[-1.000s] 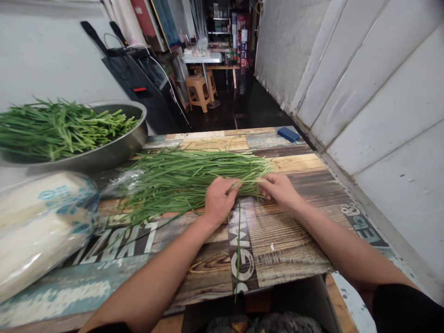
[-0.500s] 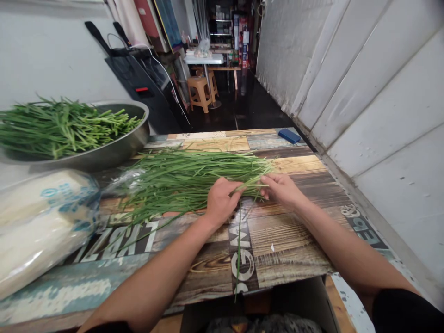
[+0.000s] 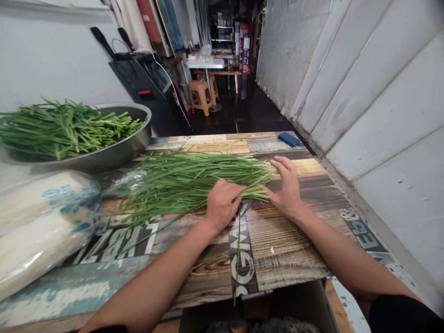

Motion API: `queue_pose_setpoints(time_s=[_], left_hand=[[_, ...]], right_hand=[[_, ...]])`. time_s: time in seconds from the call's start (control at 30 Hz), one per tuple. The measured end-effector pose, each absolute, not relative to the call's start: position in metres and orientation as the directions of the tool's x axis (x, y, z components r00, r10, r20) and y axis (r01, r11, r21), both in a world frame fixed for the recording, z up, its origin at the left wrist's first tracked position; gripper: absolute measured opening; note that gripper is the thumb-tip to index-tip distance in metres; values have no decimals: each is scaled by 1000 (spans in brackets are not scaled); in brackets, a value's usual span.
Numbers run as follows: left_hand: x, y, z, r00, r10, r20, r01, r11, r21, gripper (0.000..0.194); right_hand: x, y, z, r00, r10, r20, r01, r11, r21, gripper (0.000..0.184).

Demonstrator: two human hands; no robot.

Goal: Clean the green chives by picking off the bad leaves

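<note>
Several stems (image 3: 257, 192), gripped by the left hand (image 3: 224, 203), seem mid-sorting; the right hand (image 3: 286, 188) (fingers parted) likely needs a pinch next.

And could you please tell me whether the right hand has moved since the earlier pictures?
Yes, the right hand has opened and shifted forward, its fingers now overlapping the pale tabletop plank.

Glare streaks the plastic bag (image 3: 45, 226); far shelves (image 3: 224, 40) are dim.
</note>
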State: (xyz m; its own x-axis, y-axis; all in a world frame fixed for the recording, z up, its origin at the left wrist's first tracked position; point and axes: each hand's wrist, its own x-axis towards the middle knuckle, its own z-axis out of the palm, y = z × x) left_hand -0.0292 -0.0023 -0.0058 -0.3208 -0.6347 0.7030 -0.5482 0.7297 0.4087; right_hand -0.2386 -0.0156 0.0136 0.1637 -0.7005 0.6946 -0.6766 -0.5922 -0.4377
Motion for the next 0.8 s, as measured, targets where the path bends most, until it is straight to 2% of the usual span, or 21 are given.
queue_pose_setpoints(time_s=[0.1,0.13,0.2,0.27,0.37,0.43,0.5,0.57,0.67,0.8], left_hand=[[-28,-2,-6,-350,-603,717,-543,754,369,23],[-28,-2,-6,-357,-597,718,-542,759,361,23],[-28,-2,-6,-370,-595,714,-548,760,349,23],[-28,-2,-6,-377,-601,705,-562,754,341,24],[-27,-2,-7,-373,-593,714,-570,753,328,23],[-28,-3,-7,-361,-585,726,-565,757,330,23],[-29,-3,-7,-341,-594,729,-560,751,350,23],[-30,-4,-8,-314,-612,726,-563,735,377,22],[-31,-5,-8,-295,-630,718,-569,719,398,22],[-31,-5,-9,-322,-636,701,-552,728,406,22]], right_hand=[[-241,-17,15,309,-661,683,-690,-651,-317,32],[-241,-17,15,335,-666,666,-679,-661,-320,23],[-239,-17,16,318,-709,629,-638,-651,-411,13],[-238,-18,18,223,-785,577,-553,-590,-588,15],[-241,-21,20,-23,-880,474,-390,-429,-815,24],[-246,-25,20,-174,-908,382,-349,-305,-886,37],[-252,-28,18,-239,-924,299,-371,-197,-907,48],[-255,-31,16,-220,-933,285,-442,-165,-881,44],[-254,-30,15,-82,-942,325,-486,-247,-838,22],[-246,-25,17,154,-953,259,-414,-300,-859,22]])
